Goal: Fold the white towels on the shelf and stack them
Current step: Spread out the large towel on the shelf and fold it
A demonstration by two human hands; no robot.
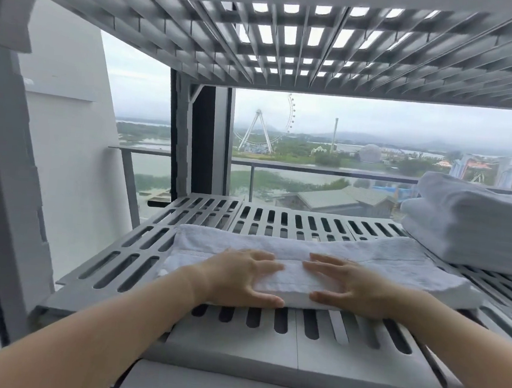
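The left hand [241,277] and right hand [346,283] lay flat on the towel [397,265], grip released; soft, limp cloth, probably best pinched at its corners.

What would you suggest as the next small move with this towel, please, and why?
Probably fold one end of the towel over to halve it. It lies as a long strip on the shelf, with the left hand and right hand pressing flat at its middle, and a stack of folded towels sits at the right.
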